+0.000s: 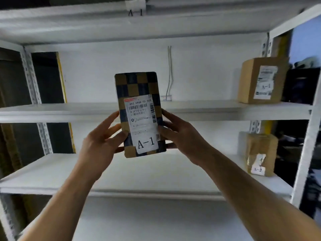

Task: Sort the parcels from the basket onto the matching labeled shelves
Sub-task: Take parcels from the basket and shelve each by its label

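Note:
I hold a flat parcel [137, 87] with a brown and dark checker pattern upright in front of the white shelf unit. Its white shipping label reads "A-1". My left hand [102, 138] grips its lower left edge, thumb on the front. My right hand [178, 134] grips the lower right edge. The parcel's top stands in front of the upper shelf [69, 110]. A tag [135, 7] reading "A-1" hangs on the top beam above that shelf.
A brown box [260, 80] marked "A-1" stands at the right end of the upper shelf. A smaller taped box [260, 153] marked "A-2" sits on the lower shelf [52, 178] at the right. White uprights [307, 145] frame the unit. A cable hangs on the back wall.

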